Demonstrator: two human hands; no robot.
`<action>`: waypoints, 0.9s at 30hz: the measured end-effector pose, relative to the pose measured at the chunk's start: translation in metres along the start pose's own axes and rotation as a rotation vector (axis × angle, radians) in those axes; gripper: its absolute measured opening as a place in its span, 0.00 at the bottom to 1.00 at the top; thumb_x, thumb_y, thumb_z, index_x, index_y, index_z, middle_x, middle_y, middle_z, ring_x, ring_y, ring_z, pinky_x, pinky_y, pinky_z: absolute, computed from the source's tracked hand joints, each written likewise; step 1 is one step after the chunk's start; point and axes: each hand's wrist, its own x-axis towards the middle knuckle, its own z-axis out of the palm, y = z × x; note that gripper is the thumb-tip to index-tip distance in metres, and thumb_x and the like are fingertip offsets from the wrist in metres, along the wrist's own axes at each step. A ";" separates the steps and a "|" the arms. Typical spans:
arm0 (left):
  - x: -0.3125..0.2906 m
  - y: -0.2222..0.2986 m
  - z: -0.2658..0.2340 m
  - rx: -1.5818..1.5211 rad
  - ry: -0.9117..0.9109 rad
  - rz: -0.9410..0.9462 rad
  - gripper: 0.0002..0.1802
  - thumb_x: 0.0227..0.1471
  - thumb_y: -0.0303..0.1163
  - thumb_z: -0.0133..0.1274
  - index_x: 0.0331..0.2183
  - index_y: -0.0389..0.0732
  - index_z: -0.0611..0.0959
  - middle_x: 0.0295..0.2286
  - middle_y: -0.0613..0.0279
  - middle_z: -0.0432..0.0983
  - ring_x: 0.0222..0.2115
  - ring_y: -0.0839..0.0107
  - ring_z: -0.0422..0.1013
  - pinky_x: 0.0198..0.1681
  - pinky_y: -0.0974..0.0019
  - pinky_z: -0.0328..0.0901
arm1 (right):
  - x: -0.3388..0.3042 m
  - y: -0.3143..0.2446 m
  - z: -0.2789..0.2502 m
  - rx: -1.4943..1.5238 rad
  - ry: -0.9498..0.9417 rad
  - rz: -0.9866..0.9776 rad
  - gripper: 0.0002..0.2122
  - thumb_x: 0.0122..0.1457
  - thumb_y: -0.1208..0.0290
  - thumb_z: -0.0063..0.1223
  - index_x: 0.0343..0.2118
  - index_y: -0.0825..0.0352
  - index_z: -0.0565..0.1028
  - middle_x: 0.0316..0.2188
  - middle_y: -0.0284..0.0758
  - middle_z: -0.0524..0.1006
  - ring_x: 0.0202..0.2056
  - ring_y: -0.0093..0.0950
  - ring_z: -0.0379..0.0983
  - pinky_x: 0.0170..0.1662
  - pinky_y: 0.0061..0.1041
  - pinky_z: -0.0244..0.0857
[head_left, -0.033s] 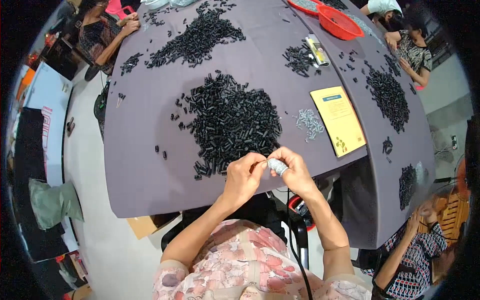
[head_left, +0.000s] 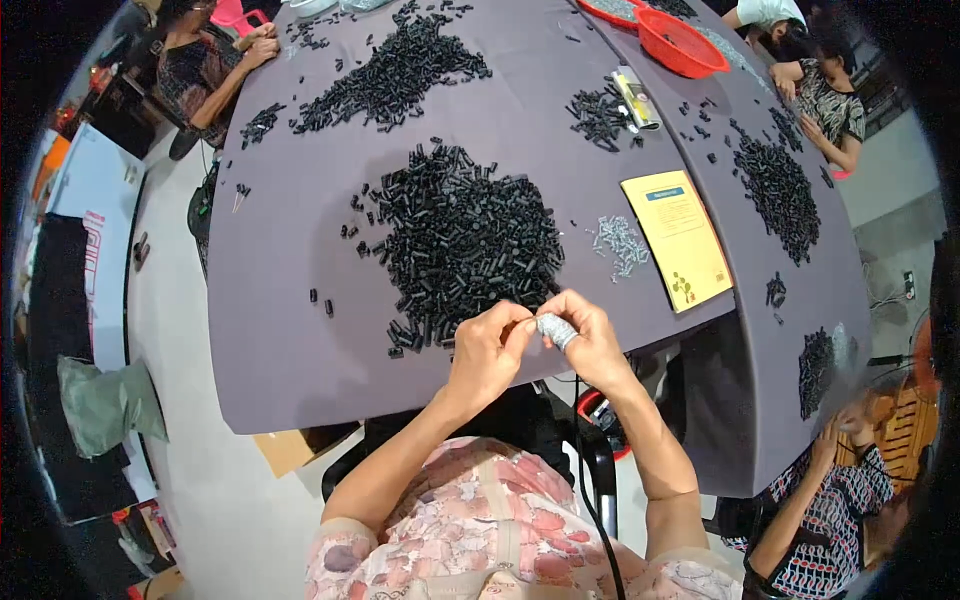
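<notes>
My left hand (head_left: 488,345) is closed in a pinch at the near edge of the table, its thumb and fingertips pressed together. Right beside it, fingertips almost meeting, my right hand (head_left: 596,348) is closed too. A grey-white wrapping (head_left: 556,331) shows at the right hand, seemingly around one of its digits. Whatever sits between the fingertips is too small to make out. Just beyond both hands spreads a large heap of short black cylindrical pieces (head_left: 470,235). To its right lies a small pile of little silvery parts (head_left: 620,246).
A yellow booklet (head_left: 680,240) lies right of the silvery parts. Farther off are a yellow-and-white box (head_left: 636,100), a red basket (head_left: 682,46) and another black heap (head_left: 400,75). Co-workers sit around the grey-covered table (head_left: 290,370). A black cable (head_left: 580,450) hangs near my right forearm.
</notes>
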 end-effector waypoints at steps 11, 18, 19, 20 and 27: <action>0.005 -0.017 -0.003 -0.208 -0.052 -0.171 0.08 0.53 0.32 0.51 0.28 0.38 0.77 0.19 0.72 0.68 0.19 0.85 0.63 0.19 0.77 0.61 | 0.032 0.014 -0.042 -0.845 0.432 -0.391 0.11 0.42 0.88 0.45 0.30 0.70 0.71 0.28 0.42 0.71 0.32 0.41 0.70 0.36 0.33 0.64; 0.001 -0.020 -0.023 -0.428 -0.001 -0.271 0.09 0.54 0.34 0.51 0.26 0.40 0.76 0.18 0.72 0.68 0.16 0.86 0.62 0.17 0.79 0.59 | 0.021 -0.025 -0.005 -0.743 0.227 -0.501 0.14 0.45 0.86 0.47 0.37 0.70 0.74 0.36 0.41 0.73 0.35 0.36 0.71 0.40 0.30 0.65; 0.000 -0.022 -0.025 -0.478 0.005 -0.261 0.09 0.54 0.34 0.51 0.26 0.40 0.76 0.18 0.72 0.68 0.16 0.86 0.61 0.16 0.79 0.58 | 0.019 -0.026 0.008 -0.558 0.114 -0.442 0.14 0.46 0.85 0.48 0.38 0.68 0.74 0.37 0.39 0.73 0.33 0.29 0.71 0.37 0.25 0.65; 0.000 -0.020 -0.027 -0.525 0.005 -0.245 0.09 0.54 0.34 0.51 0.26 0.40 0.76 0.18 0.71 0.68 0.15 0.86 0.61 0.16 0.79 0.57 | 0.019 -0.026 0.021 -0.452 0.075 -0.474 0.13 0.46 0.84 0.49 0.37 0.68 0.75 0.35 0.37 0.74 0.31 0.25 0.70 0.35 0.21 0.64; -0.009 -0.026 -0.054 -0.737 0.012 -0.309 0.11 0.57 0.37 0.48 0.29 0.40 0.77 0.17 0.70 0.70 0.11 0.87 0.61 0.12 0.81 0.52 | 0.026 -0.027 0.065 -0.303 -0.043 -0.430 0.07 0.48 0.83 0.50 0.31 0.70 0.73 0.30 0.35 0.74 0.28 0.24 0.69 0.32 0.21 0.63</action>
